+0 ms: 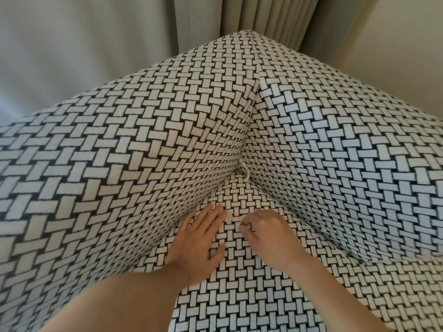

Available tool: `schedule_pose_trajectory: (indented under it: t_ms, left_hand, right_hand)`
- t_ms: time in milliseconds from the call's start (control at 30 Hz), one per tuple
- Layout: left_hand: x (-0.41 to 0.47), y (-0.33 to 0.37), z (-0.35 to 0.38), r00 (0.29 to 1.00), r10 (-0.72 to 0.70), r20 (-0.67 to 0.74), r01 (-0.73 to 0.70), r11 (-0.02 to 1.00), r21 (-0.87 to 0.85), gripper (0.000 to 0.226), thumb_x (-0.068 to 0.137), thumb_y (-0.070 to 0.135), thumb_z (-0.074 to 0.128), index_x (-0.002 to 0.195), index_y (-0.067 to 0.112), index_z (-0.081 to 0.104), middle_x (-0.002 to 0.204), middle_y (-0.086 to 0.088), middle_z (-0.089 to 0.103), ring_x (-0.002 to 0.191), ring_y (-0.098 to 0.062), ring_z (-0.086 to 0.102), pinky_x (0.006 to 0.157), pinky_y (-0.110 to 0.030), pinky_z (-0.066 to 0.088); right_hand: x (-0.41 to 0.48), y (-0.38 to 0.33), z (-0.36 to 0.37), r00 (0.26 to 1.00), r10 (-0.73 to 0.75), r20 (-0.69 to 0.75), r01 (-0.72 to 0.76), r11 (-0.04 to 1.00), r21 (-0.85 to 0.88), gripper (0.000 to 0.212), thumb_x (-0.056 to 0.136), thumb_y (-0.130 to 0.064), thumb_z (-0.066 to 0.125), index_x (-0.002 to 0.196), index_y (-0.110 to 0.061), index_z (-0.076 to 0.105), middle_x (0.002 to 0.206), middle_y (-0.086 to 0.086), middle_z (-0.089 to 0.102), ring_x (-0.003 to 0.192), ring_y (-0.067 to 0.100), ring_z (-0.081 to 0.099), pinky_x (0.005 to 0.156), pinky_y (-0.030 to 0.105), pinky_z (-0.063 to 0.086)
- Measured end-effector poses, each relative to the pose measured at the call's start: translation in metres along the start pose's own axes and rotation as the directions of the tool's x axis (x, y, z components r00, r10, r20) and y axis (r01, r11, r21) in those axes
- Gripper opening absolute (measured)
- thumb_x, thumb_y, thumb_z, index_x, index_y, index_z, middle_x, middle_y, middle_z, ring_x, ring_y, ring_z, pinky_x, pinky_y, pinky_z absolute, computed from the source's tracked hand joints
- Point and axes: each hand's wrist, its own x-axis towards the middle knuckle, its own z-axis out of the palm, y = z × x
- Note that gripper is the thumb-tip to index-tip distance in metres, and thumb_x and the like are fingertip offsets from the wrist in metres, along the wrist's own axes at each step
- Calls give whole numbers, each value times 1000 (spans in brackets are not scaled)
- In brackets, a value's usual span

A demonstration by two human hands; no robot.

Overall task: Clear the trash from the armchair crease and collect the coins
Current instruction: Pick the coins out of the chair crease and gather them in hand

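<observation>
The armchair is covered all over in a basket-weave pattern of white bars on a dark, near-black ground. Behind it the curtain is plain grey-green and the wall plain cream. A scrap in the armchair's crease is white.

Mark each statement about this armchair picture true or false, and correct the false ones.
1. The left hand lies flat on the seat, fingers straight. True.
2. The right hand is spread flat. False: its fingers are curled.
3. A white scrap sticks out of the back corner crease. True.
4. The armchair fabric is plain red. False: it has a black-and-white woven pattern.
5. A curtain hangs behind the armchair. True.
</observation>
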Motion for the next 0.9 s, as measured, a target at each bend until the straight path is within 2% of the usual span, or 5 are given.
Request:
schedule_pose_trajectory:
  t_ms: [200, 367, 500, 667, 900]
  left_hand:
    - [-1, -1, 3, 1000, 7, 19, -7, 1000, -4, 66, 92, 53, 15, 148, 31, -12, 156, 13, -12, 142, -7, -15, 114, -39, -5]
    - [0, 0, 0, 1000, 15, 5, -15, 1000, -3, 66, 92, 51, 21, 150, 28, 0, 157, 9, -2, 144, -12, -4, 113, -41, 1]
    - [-1, 2, -3, 1000, 10, 2, -10, 1000, 9, 66, 91, 50, 29, 150, 24, 14, 156, 6, 12, 144, -16, 9, 110, -42, 10]
    - [-1, -2, -2, 1000, 14, -15, -14, 1000, 12, 66, 90, 50, 30, 148, 21, 22, 155, 4, 20, 142, -17, 18, 108, -41, 15]
    - [0, -3, 1, 999, -1, 35, 1, 1000, 13, 65, 92, 52, 20, 150, 27, 6, 157, 8, 5, 145, -14, 1, 113, -41, 6]
  right_hand:
    - [28, 14, 0, 977, 203, -67, -187, 963, 192, 38, 96, -35, 44, 133, -29, 50, 140, 3, 44, 130, 22, 31, 109, 40, 29]
    - [65, 8, 12, 957, 291, -5, -284, 937, 202, 44, 98, -43, 32, 142, -40, 34, 155, 9, 20, 139, 31, 12, 113, 44, 15]
    - [86, 5, 24, 942, 332, 52, -336, 929, 156, 51, 99, -45, 26, 147, -28, 26, 156, 6, 21, 141, 30, 12, 115, 43, 12]
    - [78, 5, 21, 933, 300, -198, -222, 915, 338, 41, 99, -22, 43, 136, -7, 47, 140, 9, 47, 131, 23, 36, 107, 21, 22]
    - [17, 23, -14, 899, 346, -267, -202, 871, 449, 16, 88, -12, 62, 101, -14, 71, 96, -5, 70, 81, -1, 61, 71, 0, 42]
